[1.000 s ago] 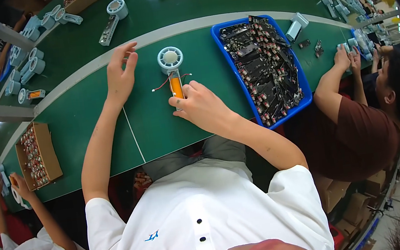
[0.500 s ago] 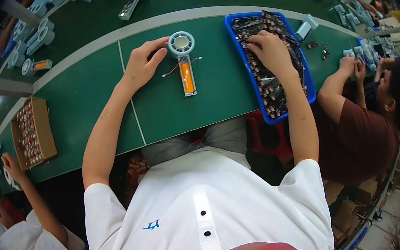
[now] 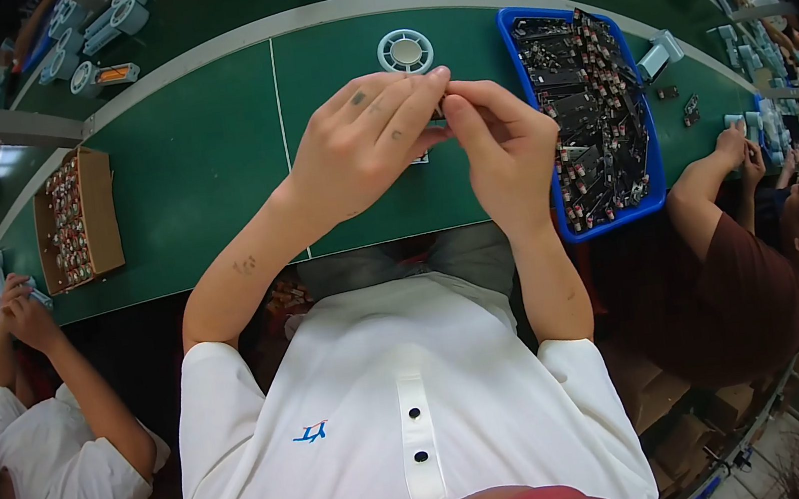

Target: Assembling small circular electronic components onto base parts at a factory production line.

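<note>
A light-blue handheld fan (image 3: 406,51) lies on the green table in front of me, its round head showing and its handle mostly hidden under my hands. Above the handle, my left hand (image 3: 356,149) and my right hand (image 3: 510,149) meet with fingertips pinched together. A small dark part (image 3: 439,111) shows in the gap between the fingers; too little of it is visible to name it, and I cannot tell whether it touches the fan. To the right stands a blue basket (image 3: 652,151) heaped with small black circuit boards (image 3: 587,104).
A cardboard box (image 3: 100,213) of small round metallic parts stands at left. Right of the basket are a light-blue housing (image 3: 659,54) and loose boards (image 3: 691,109). More fans (image 3: 104,76) lie beyond the table's pale rim. People work on both sides.
My right hand has left the basket and come to the fan. My left hand has moved from beside the fan head to over its handle, meeting the right. The view has shifted slightly.
</note>
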A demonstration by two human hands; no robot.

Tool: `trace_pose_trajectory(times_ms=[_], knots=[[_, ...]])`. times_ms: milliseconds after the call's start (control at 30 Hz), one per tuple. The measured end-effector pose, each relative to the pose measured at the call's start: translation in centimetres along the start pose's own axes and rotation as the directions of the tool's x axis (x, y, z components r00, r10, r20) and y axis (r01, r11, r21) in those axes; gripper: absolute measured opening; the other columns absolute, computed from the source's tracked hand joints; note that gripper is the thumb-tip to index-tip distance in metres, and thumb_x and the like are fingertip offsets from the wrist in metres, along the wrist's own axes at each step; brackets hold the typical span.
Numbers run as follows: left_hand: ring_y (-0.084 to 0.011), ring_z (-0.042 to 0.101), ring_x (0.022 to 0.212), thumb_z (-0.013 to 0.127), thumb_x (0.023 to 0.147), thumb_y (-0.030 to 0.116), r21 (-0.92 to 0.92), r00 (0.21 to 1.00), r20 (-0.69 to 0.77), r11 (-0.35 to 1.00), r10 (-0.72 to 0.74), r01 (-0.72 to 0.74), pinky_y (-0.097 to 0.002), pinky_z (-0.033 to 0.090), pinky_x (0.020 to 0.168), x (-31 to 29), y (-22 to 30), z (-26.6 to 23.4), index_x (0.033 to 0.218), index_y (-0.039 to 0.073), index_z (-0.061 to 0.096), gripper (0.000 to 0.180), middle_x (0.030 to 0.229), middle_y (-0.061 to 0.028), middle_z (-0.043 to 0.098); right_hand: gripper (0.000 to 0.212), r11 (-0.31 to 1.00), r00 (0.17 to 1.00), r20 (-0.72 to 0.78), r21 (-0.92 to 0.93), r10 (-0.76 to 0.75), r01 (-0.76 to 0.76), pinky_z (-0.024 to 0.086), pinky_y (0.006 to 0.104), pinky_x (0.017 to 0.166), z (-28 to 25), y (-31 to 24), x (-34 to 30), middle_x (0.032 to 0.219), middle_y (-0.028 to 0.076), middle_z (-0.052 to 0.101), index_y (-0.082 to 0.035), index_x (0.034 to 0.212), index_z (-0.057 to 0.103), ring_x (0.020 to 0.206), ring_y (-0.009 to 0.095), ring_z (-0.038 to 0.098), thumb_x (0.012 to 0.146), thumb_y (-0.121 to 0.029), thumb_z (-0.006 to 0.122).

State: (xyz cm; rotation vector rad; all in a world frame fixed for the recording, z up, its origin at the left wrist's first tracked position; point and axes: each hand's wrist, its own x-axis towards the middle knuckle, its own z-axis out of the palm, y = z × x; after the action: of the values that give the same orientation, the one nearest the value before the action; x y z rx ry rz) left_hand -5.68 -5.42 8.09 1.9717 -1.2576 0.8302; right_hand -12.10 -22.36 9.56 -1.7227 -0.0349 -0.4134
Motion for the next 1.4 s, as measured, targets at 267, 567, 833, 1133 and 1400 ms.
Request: trace_pose_trajectory(times_ms=[267, 567, 833, 1133, 1400], knots=[[-0.0163, 0.059, 0.082, 0.060, 0.099, 0.005, -0.505, 0.742, 0.330, 0.555, -0.583, 0.661, -0.0268, 0.051, 0.078, -5.0, -5.3, 0.5, 0.139, -0.001, 0.057, 0.041, 0.107, -0.0098, 0.067, 0.019, 0.898, 0.927, 0.291, -0.297, -0.238, 0.324, 0.050, 0.0239, 0.075, 0.7, 6.3, 0.9, 0.101, 0.007, 0.074, -0.002, 0.104, 0.076, 0.083, 0.014, 0.062, 0.087, 0.004, 0.070], [-0.0151, 0.059, 0.080, 0.049, 0.102, 0.002, -0.688, 0.688, 0.498, 0.243, -0.528, 0.684, -0.0252, 0.052, 0.076, -7.0, -5.4, 2.2, 0.143, 0.001, 0.054, 0.041, 0.100, -0.0087, 0.067, 0.019, 0.934, 0.936, 0.254, -0.197, -0.245, 0.298, 0.052, 0.0257, 0.070, 1.7, 8.9, 1.4, 0.096, 0.004, 0.074, -0.007, 0.099, 0.078, 0.081, 0.014, 0.062, 0.082, 0.002, 0.074], [-0.0149, 0.061, 0.078, 0.052, 0.099, -0.003, -0.682, 0.700, 0.551, 0.238, -0.455, 0.692, -0.0245, 0.053, 0.075, -6.8, -4.7, 1.8, 0.140, 0.006, 0.054, 0.042, 0.096, -0.0087, 0.067, 0.017, 0.973, 0.978, 0.053, 0.102, 0.201, -0.205, 0.051, 0.0244, 0.065, 3.0, 7.8, 1.1, 0.092, 0.004, 0.073, -0.004, 0.096, 0.076, 0.077, 0.014, 0.060, 0.081, 0.003, 0.075], [-0.0142, 0.065, 0.073, 0.061, 0.097, 0.000, -0.679, 0.710, 0.506, 0.282, -0.490, 0.678, -0.0240, 0.053, 0.068, -7.1, -4.8, 2.3, 0.131, 0.005, 0.058, 0.035, 0.092, -0.0092, 0.071, 0.013, 0.878, 0.957, 0.071, -0.385, -0.280, 0.285, 0.051, 0.0270, 0.063, 4.5, 7.5, 0.8, 0.088, 0.005, 0.071, -0.002, 0.094, 0.074, 0.075, 0.018, 0.061, 0.082, 0.003, 0.074], [-0.0142, 0.064, 0.074, 0.057, 0.097, -0.002, -0.676, 0.713, 0.502, 0.292, -0.489, 0.677, -0.0235, 0.053, 0.070, -7.4, -4.8, 2.2, 0.133, 0.006, 0.057, 0.037, 0.091, -0.0089, 0.069, 0.013, 0.795, 0.909, 0.100, -0.452, -0.405, 0.405, 0.052, 0.0288, 0.065, 4.8, 8.0, 0.7, 0.089, 0.006, 0.072, -0.003, 0.094, 0.073, 0.075, 0.019, 0.062, 0.082, 0.002, 0.075]])
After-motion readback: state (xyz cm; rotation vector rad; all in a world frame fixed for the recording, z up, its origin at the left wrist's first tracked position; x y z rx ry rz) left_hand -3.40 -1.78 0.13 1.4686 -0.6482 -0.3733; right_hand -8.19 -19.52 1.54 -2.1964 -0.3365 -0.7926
